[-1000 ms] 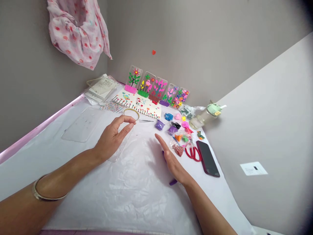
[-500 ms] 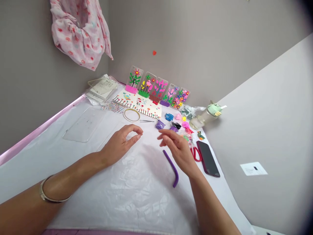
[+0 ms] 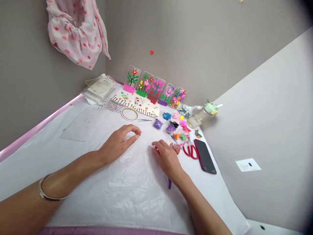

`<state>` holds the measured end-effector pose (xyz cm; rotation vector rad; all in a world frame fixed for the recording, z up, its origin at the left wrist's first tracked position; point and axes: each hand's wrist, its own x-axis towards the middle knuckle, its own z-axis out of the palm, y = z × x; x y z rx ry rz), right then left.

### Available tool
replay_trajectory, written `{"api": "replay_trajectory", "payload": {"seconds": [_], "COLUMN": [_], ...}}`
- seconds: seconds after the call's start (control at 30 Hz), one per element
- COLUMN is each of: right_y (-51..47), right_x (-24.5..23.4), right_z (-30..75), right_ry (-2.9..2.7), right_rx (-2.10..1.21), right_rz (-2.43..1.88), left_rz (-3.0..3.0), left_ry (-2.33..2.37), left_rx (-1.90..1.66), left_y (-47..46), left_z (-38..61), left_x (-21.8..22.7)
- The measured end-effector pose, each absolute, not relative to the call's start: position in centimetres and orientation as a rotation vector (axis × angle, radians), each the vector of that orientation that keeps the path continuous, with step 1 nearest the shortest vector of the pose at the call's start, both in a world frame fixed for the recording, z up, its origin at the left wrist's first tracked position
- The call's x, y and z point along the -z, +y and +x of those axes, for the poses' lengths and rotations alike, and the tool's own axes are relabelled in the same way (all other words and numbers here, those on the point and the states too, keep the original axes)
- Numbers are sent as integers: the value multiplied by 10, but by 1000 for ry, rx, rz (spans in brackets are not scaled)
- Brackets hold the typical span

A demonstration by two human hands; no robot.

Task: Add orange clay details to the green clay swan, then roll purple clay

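purple clay strip [image 3: 169, 184] - lying on the white-sheeted surface [image 3: 110, 199], lower centre of the frame, mostly hidden under the right hand [image 3: 167, 160], with only its end showing below the palm. right hand curled, fingertips down on the sheet; whether it grips the clay, cannot tell. it sits just beside a bag of brown clay [image 3: 174, 146] and near red-handled scissors [image 3: 190, 151].

left hand [image 3: 118, 143] - raised at centre, wearing no ring, thumb and forefinger curved toward each other, a small gap between them, nothing visible held. a clear phone case [image 3: 105, 142] lies beneath it, and a second clear phone case [image 3: 81, 124] lies farther to the upper left.

beyond, upper centre: a gold-edged tape roll [image 3: 129, 114], tweezers [image 3: 144, 119], a bag of purple clay [image 3: 157, 124], and a row of decorated phone cases [image 3: 154, 86].
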<state>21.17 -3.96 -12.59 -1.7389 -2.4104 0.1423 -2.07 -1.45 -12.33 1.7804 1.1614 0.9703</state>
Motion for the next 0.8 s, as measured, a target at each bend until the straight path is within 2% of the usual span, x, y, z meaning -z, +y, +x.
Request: {"api": "replay_trajectory", "payload": {"seconds": [0.17, 0.3, 0.47, 0.6, 0.7, 0.8], "right_y": [-31, -61, -105, -91, -71, -70], "right_x": [119, 126, 152, 169, 167, 156], "right_z": [237, 238, 195, 203, 233, 238], "right_ry": [-2151, -2090, -2287, -2426, -2412, -2504], "right_rx": [-242, -200, -18, 49, 36, -58], "right_rz": [-1689, -1717, -1661, -1727, -1809, -1690], "left_rz": [1762, 1767, 1770, 1742, 1737, 1742], "left_ry": [1158, 1140, 1116, 1127, 1136, 1133], "left_rx": [-967, -985, -1016, -999, -993, -1001], "left_y": [-13, -15, -17, -17, -17, -17], "left_z": [-23, -23, -21, -20, -21, -21], "left_x": [122, 119, 120, 121, 121, 120]}}
